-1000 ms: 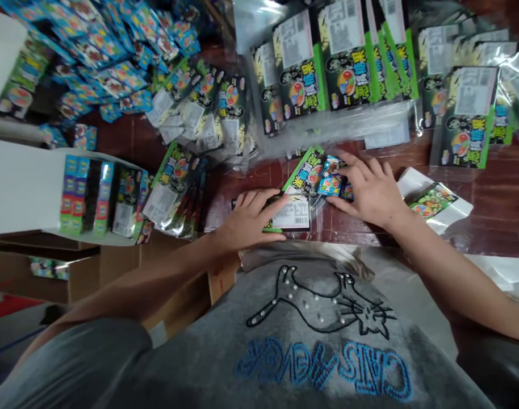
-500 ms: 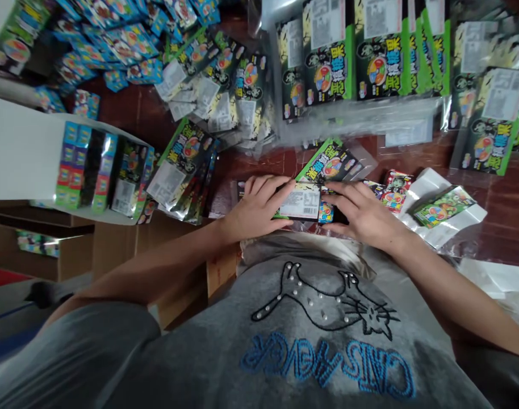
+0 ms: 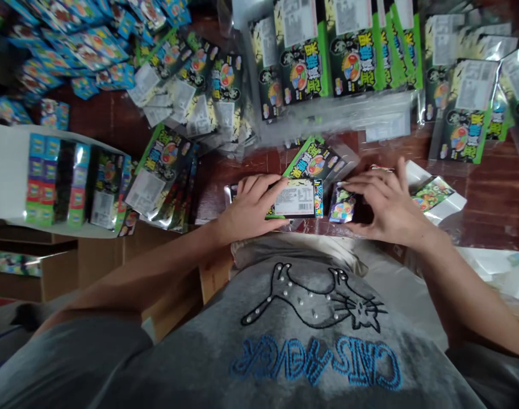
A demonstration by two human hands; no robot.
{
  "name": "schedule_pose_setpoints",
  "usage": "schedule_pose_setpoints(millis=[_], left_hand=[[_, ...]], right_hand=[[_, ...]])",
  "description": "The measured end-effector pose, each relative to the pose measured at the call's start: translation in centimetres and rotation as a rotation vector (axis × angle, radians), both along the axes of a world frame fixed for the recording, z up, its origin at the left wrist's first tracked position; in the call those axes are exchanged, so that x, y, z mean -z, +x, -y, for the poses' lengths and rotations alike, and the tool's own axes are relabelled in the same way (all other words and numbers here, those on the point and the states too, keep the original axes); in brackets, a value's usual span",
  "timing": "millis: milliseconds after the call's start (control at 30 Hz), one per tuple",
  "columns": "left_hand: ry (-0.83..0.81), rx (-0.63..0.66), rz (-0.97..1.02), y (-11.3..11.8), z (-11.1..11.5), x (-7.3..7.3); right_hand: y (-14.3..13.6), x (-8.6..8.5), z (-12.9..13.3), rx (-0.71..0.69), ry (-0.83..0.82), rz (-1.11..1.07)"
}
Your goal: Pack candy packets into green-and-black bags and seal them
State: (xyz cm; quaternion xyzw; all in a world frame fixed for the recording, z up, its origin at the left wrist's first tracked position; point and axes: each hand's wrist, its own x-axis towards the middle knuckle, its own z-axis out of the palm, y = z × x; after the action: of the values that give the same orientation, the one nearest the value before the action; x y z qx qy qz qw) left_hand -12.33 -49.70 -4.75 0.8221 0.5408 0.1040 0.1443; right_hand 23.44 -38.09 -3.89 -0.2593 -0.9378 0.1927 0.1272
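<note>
My left hand (image 3: 253, 203) is wrapped over a black and green candy packet (image 3: 294, 200) at the table's front edge, its white label facing up. A blue box end (image 3: 318, 199) shows at the packet's right end. My right hand (image 3: 385, 204) holds a small purple box (image 3: 342, 203) by its right side, between thumb and fingers, with a gap between it and the packet. Just behind the packet lies another black and green packet (image 3: 314, 162), tilted, partly in clear plastic.
Blue packets (image 3: 84, 48) are heaped at the back left. A white tray (image 3: 6, 170) of small boxes stands at the left. A clear plastic bin (image 3: 331, 116) of green-edged packets is at the back. An open white carton (image 3: 455, 205) lies right of my right hand.
My right hand has left the packet's end and moved right, and now has the small purple box. My left hand stays on the packet. The view has shifted, sliding the surroundings left.
</note>
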Motion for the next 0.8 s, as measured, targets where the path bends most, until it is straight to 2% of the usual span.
schedule_pose_setpoints(millis=[100, 267, 433, 567, 633, 733, 800], left_hand=[[0.04, 0.058, 0.07, 0.2, -0.5, 0.0], [0.056, 0.156, 0.157, 0.2, -1.3, 0.2], [0.095, 0.134, 0.16, 0.7, -1.8, 0.9], [-0.001, 0.099, 0.12, 1.1, -2.1, 1.1], [-0.03, 0.071, 0.098, 1.3, -2.2, 0.9], [0.004, 0.046, 0.078, 1.6, -2.3, 0.1], [0.041, 0.047, 0.071, 2.0, -2.4, -0.5]], right_hand=[[-1.1, 0.0, -0.4, -0.117, -0.083, -0.072], [-1.4, -0.2, -1.2, -0.149, -0.089, -0.04], [-1.7, 0.3, -1.0, -0.112, -0.049, -0.009], [-1.4, 0.5, -0.7, -0.095, -0.1, 0.001], [-0.8, 0.3, -0.5, -0.058, -0.094, -0.006], [0.1, -0.2, -0.1, 0.106, -0.019, -0.047], [0.1, -0.3, 0.4, 0.163, 0.015, -0.081]])
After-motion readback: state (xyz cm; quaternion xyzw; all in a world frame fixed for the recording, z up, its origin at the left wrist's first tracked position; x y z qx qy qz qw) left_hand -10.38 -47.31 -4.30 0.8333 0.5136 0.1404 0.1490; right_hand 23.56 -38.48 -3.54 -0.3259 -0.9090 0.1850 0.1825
